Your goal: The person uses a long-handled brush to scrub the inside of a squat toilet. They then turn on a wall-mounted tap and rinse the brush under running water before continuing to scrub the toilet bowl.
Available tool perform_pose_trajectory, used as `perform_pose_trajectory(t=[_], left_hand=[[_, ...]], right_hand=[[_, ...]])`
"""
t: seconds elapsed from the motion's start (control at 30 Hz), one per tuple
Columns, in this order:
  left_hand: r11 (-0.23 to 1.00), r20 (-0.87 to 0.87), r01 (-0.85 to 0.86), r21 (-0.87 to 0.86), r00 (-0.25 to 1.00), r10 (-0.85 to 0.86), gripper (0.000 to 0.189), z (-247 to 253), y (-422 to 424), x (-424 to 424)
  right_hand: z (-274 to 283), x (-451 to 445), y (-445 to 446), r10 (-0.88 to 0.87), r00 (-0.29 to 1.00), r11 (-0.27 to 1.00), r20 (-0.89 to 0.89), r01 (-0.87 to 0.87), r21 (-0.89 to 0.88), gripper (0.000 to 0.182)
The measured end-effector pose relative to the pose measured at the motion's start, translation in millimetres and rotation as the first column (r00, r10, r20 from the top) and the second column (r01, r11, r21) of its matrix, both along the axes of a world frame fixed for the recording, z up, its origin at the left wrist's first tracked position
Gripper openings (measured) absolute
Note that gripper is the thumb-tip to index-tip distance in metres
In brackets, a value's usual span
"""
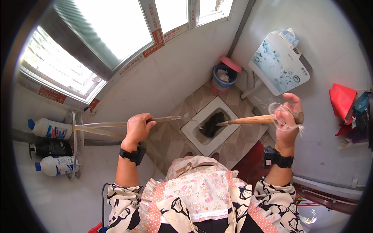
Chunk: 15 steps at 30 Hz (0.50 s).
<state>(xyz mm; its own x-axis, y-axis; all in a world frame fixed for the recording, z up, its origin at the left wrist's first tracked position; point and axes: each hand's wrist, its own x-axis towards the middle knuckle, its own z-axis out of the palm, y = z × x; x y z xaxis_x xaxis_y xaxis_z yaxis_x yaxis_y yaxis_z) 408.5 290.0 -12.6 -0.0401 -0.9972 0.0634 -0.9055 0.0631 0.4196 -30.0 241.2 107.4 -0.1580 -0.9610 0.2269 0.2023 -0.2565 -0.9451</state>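
Note:
My left hand [136, 126] grips a clear plastic hose [164, 119] near its end, which points right. Water streams from that end toward a white squat toilet [192, 139] set in the floor. In my right hand [285, 123] is a thick wooden handle [252, 119], held near its top, with a loop of pale string [271, 110] hanging about the fingers. The handle slopes left and down into the bowl. At its lower end, a dark head [214, 122] lies in the bowl; whether it is a brush or a mop I cannot tell.
Beyond the toilet stands a blue bin [224, 76] with a pink lid [231, 64]. A white cistern [281, 65] hangs on the right wall, with a red bag [343, 100] beside it. Several bottles lie toward the left, including a white bottle [52, 128]. The hose passes a wall rack [76, 145].

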Motion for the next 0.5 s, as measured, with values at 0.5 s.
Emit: perform_pose_trajectory(t=[0.5], left_hand=[[1.000,-0.001,0.003,-0.026,1.000,-0.004,0.017,0,-8,-2]], right_hand=[[-82,4,10,-0.048,0.983,0.999,-0.179,0.052,0.016,0.019]])
